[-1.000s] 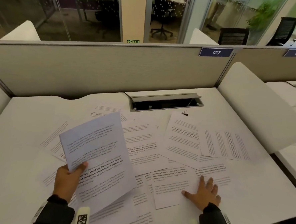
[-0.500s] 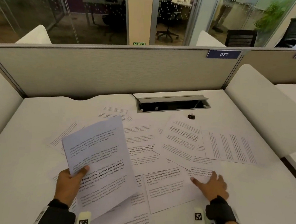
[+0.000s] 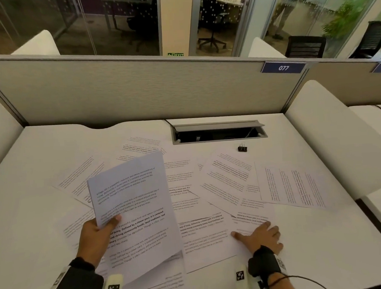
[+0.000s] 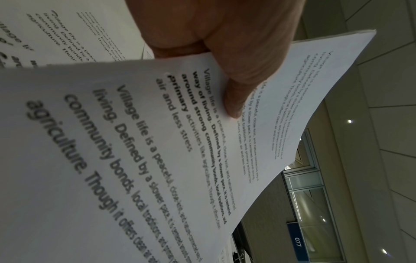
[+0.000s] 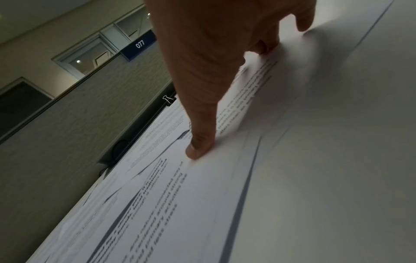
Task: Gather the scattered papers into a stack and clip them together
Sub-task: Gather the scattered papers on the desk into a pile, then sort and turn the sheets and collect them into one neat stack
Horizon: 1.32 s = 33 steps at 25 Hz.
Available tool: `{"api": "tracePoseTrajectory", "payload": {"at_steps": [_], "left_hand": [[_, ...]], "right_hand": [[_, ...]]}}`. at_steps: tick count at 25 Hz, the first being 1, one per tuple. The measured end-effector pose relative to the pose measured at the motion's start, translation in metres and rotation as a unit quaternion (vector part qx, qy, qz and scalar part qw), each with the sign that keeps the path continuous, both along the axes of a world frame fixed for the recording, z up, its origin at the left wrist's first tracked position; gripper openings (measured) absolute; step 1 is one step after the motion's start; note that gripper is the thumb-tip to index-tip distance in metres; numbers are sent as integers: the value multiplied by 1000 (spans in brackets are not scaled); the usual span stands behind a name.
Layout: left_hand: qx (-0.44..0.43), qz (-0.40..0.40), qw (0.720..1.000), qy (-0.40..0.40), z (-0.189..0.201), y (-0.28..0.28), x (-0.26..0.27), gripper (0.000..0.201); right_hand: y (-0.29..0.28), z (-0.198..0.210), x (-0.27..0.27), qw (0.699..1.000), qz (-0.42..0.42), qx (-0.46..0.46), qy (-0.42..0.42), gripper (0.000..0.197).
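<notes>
My left hand point(image 3: 97, 237) holds a small stack of printed sheets point(image 3: 133, 210) raised above the white desk point(image 3: 35, 243), thumb point(image 4: 234, 105) pinching their left edge. Several more printed papers point(image 3: 227, 180) lie scattered and overlapping across the desk. My right hand point(image 3: 261, 235) lies flat with spread fingers on a sheet point(image 3: 206, 239) near the front right; the thumb point(image 5: 198, 149) presses the paper. A small black binder clip point(image 3: 242, 148) point(image 5: 167, 99) sits alone beyond the papers, just in front of the cable slot.
An open cable slot point(image 3: 218, 133) is set into the desk's rear. A grey partition point(image 3: 137, 89) with a blue "077" tag point(image 3: 283, 67) closes the back. White side dividers point(image 3: 340, 135) flank the desk. A sheet point(image 3: 292, 187) lies near the right divider.
My right hand slid slightly right and back across the papers, staying flat. The left hand kept the raised stack almost still. The view tilted, bringing the binder clip into sight.
</notes>
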State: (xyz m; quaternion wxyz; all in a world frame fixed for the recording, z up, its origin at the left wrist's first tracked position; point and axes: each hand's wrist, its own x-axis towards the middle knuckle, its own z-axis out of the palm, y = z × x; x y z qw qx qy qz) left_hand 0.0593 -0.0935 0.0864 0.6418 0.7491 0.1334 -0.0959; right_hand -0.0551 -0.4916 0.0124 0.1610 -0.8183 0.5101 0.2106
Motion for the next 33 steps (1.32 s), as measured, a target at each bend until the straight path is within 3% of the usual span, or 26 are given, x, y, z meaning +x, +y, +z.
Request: {"api": "tracePoseTrajectory", "payload": {"at_steps": [8, 12, 16, 18, 23, 28, 33], "left_hand": [[-6, 8, 1000, 9, -6, 2, -1, 13], [-8, 11, 1000, 8, -8, 7, -1, 16], [-22, 4, 1000, 3, -6, 7, -3, 10], [-29, 4, 1000, 0, -3, 9, -3, 9], [-44, 17, 999, 2, -2, 17, 0, 11], [-87, 26, 996, 16, -2, 14, 5, 12], [-106, 19, 994, 22, -1, -1, 11, 16]], "right_hand": [[15, 4, 5, 993, 55, -71, -82, 114], [28, -3, 14, 982, 13, 28, -188, 86], [30, -5, 26, 952, -73, 132, -267, 35], [30, 4, 28, 933, -87, 179, -299, 19], [25, 48, 34, 904, -49, 145, -398, 16], [24, 110, 33, 848, 19, 113, -517, 22], [42, 151, 32, 792, 76, 215, -566, 23]]}}
